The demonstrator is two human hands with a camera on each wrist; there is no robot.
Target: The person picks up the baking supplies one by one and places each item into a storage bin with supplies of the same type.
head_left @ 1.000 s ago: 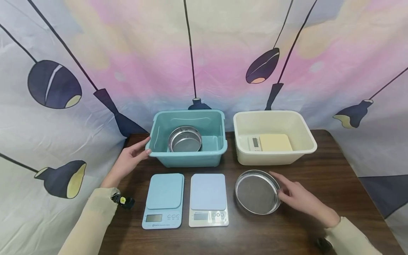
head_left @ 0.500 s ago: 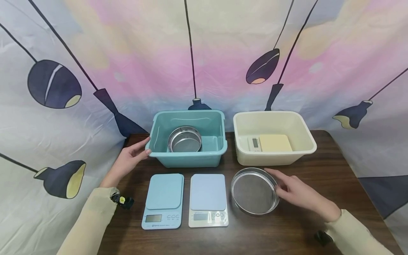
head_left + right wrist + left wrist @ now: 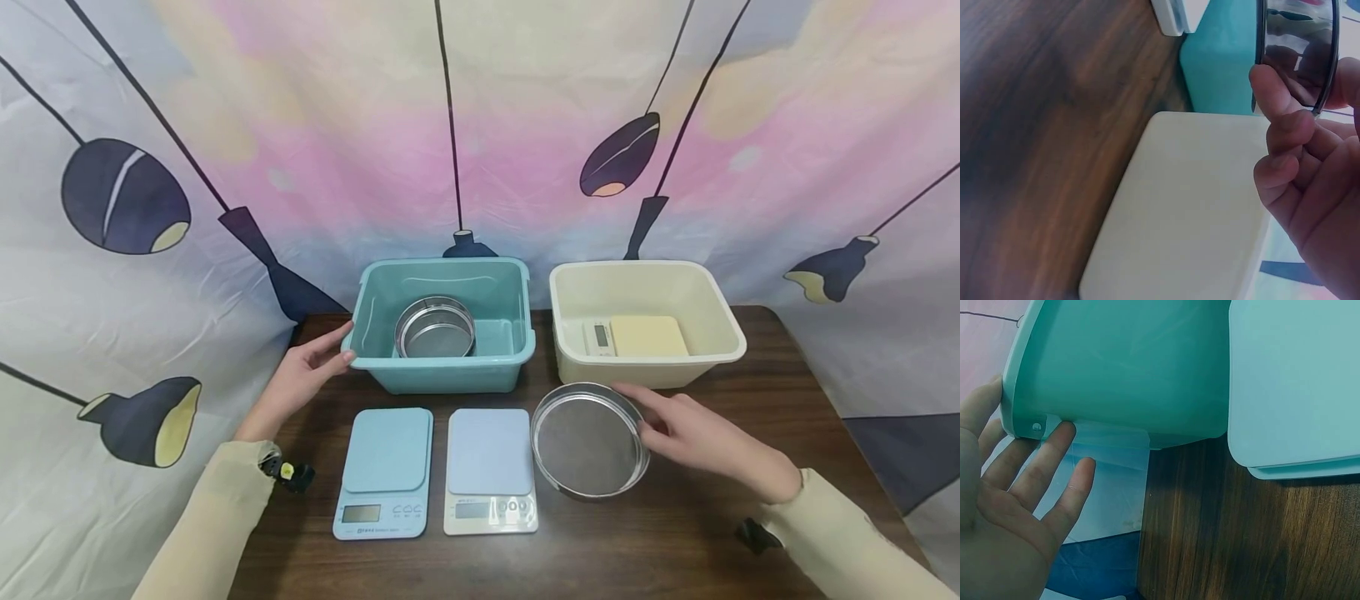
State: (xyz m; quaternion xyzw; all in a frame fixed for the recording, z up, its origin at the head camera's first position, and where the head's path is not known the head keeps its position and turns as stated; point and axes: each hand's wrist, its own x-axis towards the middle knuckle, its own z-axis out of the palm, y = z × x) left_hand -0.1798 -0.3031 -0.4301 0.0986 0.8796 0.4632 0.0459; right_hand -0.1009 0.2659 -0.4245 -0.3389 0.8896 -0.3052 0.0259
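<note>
Backdrop: cloth backdrop (image 3: 315, 100) printed with hanging lamps, behind and to the left of the work.
Table: dark wood-grain table (image 3: 637, 550), bearing two tubs on the far side and two scales on the near side.
Cream tub: cream tub (image 3: 585, 371), far right, upright; one scale inside.
Teal tub: teal tub (image 3: 442, 379), far left, upright, just beside the other tub but apart from it; one small sieve inside.
Left hand: left hand (image 3: 300, 375) at the left end of the teal tub, thumb and fingers apart, some touching the rim; whether it bears any load cannot be told.
Right hand: right hand (image 3: 690, 433) well apart from the left, pinching the right side of a sieve between thumb and fingers.
Large sieve: large sieve (image 3: 590, 442), right of both near scales, in front of the cream tub; appears raised clear of the table, mesh facing up.
Blue scale: blue scale (image 3: 387, 454), near left, lying flat, display toward the near edge.
White scale: white scale (image 3: 491, 454), between blue scale and large sieve, plate bare.
Yellow-topped scale: yellow-topped scale (image 3: 647, 336), flat on the cream tub's floor.
Small sieve: small sieve (image 3: 437, 340), mid-left within the teal tub.
Step in hand: judged to be carrying the large sieve one-handed.
Next move: judged to call for a firm one-sided pinch, sieve kept level, with clearance over white scale and tub rims.
</note>
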